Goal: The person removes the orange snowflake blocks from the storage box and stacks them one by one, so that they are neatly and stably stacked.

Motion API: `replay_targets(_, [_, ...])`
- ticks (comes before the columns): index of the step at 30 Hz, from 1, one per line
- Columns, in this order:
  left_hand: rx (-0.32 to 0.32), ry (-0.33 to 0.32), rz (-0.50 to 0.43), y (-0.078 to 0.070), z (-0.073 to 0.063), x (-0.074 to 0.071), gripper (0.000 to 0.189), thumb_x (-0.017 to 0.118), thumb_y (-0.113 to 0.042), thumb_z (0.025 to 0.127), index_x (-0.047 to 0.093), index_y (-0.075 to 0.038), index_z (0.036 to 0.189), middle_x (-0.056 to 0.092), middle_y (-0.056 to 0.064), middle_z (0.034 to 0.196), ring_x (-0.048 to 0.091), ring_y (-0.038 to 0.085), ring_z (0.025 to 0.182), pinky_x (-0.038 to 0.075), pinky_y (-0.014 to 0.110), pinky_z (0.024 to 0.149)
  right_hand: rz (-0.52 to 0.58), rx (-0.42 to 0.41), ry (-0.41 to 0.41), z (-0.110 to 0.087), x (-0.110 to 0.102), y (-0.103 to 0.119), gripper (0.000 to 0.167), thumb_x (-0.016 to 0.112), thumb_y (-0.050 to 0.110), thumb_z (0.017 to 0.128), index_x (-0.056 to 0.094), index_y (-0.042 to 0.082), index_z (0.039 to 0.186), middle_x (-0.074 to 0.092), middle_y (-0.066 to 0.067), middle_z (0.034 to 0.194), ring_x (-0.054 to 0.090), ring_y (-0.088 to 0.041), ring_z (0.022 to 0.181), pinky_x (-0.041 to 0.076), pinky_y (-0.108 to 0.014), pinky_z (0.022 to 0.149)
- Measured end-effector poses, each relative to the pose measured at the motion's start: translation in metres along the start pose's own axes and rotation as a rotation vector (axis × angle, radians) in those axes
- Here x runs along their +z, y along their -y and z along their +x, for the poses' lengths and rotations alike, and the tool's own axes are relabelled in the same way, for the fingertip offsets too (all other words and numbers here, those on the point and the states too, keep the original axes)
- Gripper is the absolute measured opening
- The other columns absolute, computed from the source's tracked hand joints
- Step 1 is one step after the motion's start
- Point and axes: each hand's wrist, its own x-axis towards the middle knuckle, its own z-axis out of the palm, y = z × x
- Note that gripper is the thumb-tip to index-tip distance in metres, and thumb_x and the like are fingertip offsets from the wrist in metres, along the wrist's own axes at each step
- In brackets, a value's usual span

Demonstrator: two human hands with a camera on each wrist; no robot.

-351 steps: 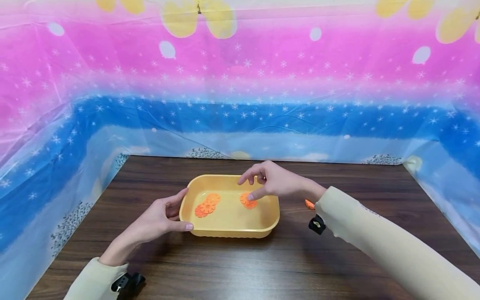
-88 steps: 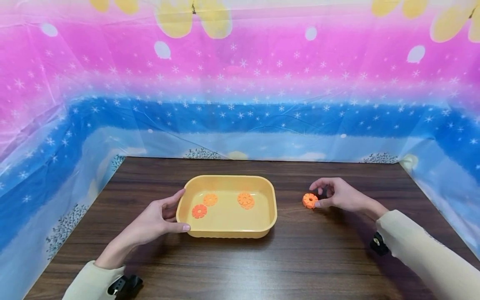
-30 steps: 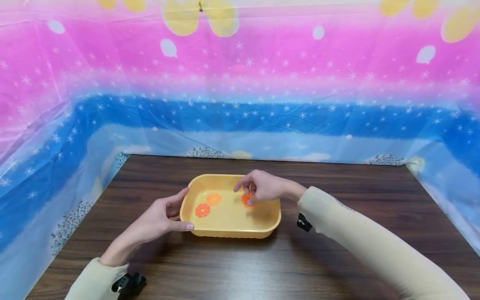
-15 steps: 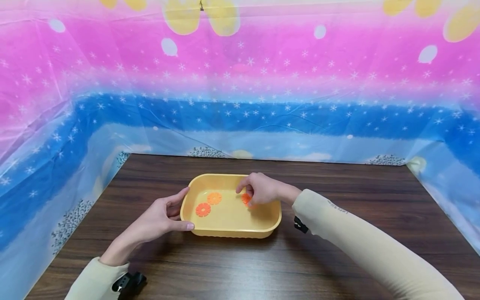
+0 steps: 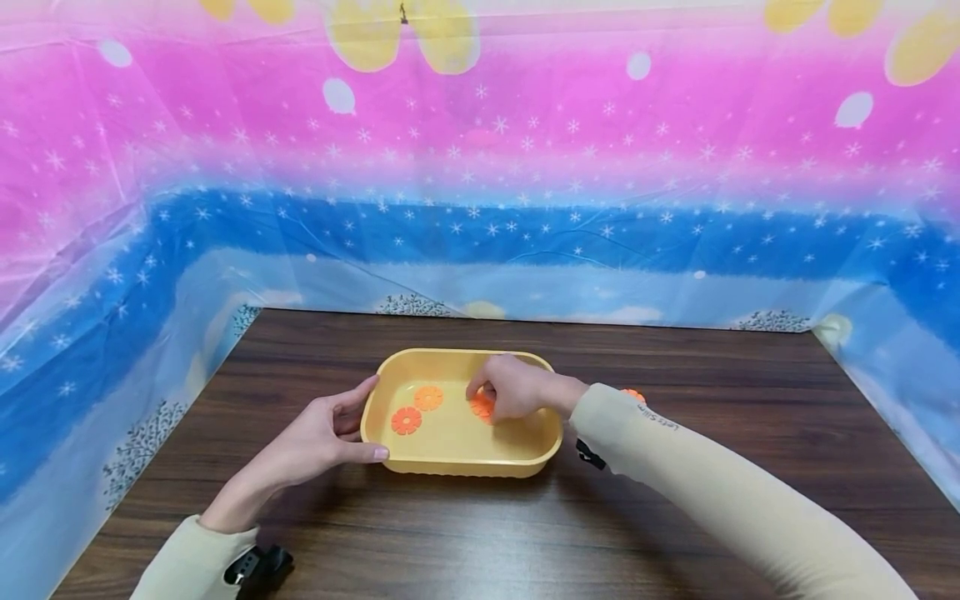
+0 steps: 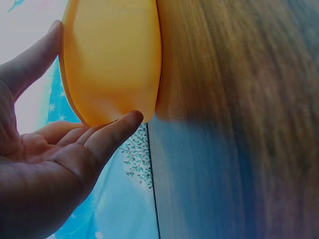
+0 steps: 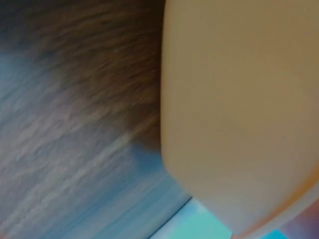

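A yellow plastic basin [image 5: 457, 450] stands on the table, its left end held by my left hand [image 5: 318, 433], thumb at the near corner and fingers behind. In the left wrist view, thumb and fingers of that left hand [image 6: 60, 154] span the basin's end [image 6: 112, 59]. My right hand [image 5: 517, 387] reaches inside the basin with curled fingers at an orange notched disc [image 5: 482, 407]; its thumb tip is hidden. Two more flower-shaped discs lie at the basin's left: a light orange disc [image 5: 428, 397] and a deeper orange disc [image 5: 406, 420]. The right wrist view shows mostly the basin's outside [image 7: 234, 99].
Right of the basin, an orange piece [image 5: 633, 395] shows on the dark wooden table [image 5: 465, 533], partly covered by the right sleeve [image 5: 697, 450]. A patterned pink and blue cloth [image 5: 480, 208] hangs around the table's back and sides.
The right hand has lowered deeper into the basin, and the disc at its fingers has shifted left and nearer. An orange piece on the table has come out from behind the sleeve. Left hand unchanged.
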Motion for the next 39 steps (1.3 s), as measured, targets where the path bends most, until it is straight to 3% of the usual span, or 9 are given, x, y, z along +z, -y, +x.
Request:
replay_targets(9, [0.002, 0.006, -0.006, 0.0, 0.0, 0.0, 0.105, 0.086, -0.012, 0.087, 0.018, 0.0, 0.165, 0.025, 0.027, 0.167, 0.046, 0.043, 0.143, 0.054, 0.038, 0.103, 0.111, -0.009, -0.013, 0.009, 0.008, 0.012, 0.038, 0.083, -0.006, 0.079, 0.077, 0.003, 0.115, 0.047, 0.003, 0.063, 0.04, -0.01, 0.059, 0.036, -0.02, 0.061])
replay_targets(17, [-0.001, 0.008, -0.004, -0.001, 0.0, -0.001, 0.105, 0.086, -0.012, 0.087, 0.018, 0.0, 0.166, 0.026, 0.027, 0.167, 0.045, 0.044, 0.143, 0.054, 0.04, 0.104, 0.315, -0.018, -0.052, 0.011, 0.007, 0.014, 0.037, 0.083, -0.007, 0.082, 0.075, 0.0, 0.117, 0.052, 0.001, 0.068, 0.044, -0.009, 0.06, 0.042, -0.019, 0.064])
replay_targets(21, [-0.008, 0.004, 0.011, -0.002, 0.0, 0.0, 0.105, 0.086, -0.013, 0.087, 0.018, -0.001, 0.166, 0.027, 0.027, 0.167, 0.046, 0.044, 0.142, 0.053, 0.041, 0.105, 0.391, -0.037, -0.012, 0.008, -0.004, 0.008, 0.041, 0.082, -0.008, 0.082, 0.072, -0.003, 0.121, 0.054, -0.005, 0.077, 0.045, -0.012, 0.066, 0.041, -0.021, 0.063])
replay_targets(29, [-0.009, -0.001, 0.016, -0.002, 0.001, 0.0, 0.106, 0.087, -0.014, 0.086, 0.018, 0.0, 0.165, 0.025, 0.027, 0.167, 0.046, 0.044, 0.142, 0.053, 0.041, 0.105, 0.403, -0.022, 0.171, 0.004, -0.024, -0.006, 0.053, 0.086, -0.002, 0.082, 0.068, 0.001, 0.132, 0.064, -0.016, 0.098, 0.056, -0.014, 0.08, 0.049, -0.022, 0.07])
replay_targets(34, [-0.011, 0.001, 0.009, -0.002, 0.0, 0.0, 0.106, 0.087, -0.013, 0.086, 0.018, 0.0, 0.165, 0.024, 0.027, 0.168, 0.045, 0.043, 0.143, 0.053, 0.041, 0.105, 0.436, 0.0, 0.226, 0.007, -0.02, -0.007, 0.055, 0.085, -0.001, 0.084, 0.067, 0.003, 0.136, 0.065, -0.016, 0.1, 0.054, -0.014, 0.075, 0.04, -0.021, 0.06])
replay_targets(39, [-0.015, 0.0, 0.01, -0.001, 0.0, 0.001, 0.105, 0.086, -0.013, 0.087, 0.018, 0.0, 0.165, 0.024, 0.026, 0.168, 0.044, 0.043, 0.144, 0.053, 0.041, 0.105, 0.383, -0.015, 0.218, 0.011, -0.01, -0.005, 0.057, 0.085, 0.003, 0.086, 0.066, 0.004, 0.139, 0.065, -0.007, 0.089, 0.051, -0.011, 0.074, 0.038, -0.02, 0.061])
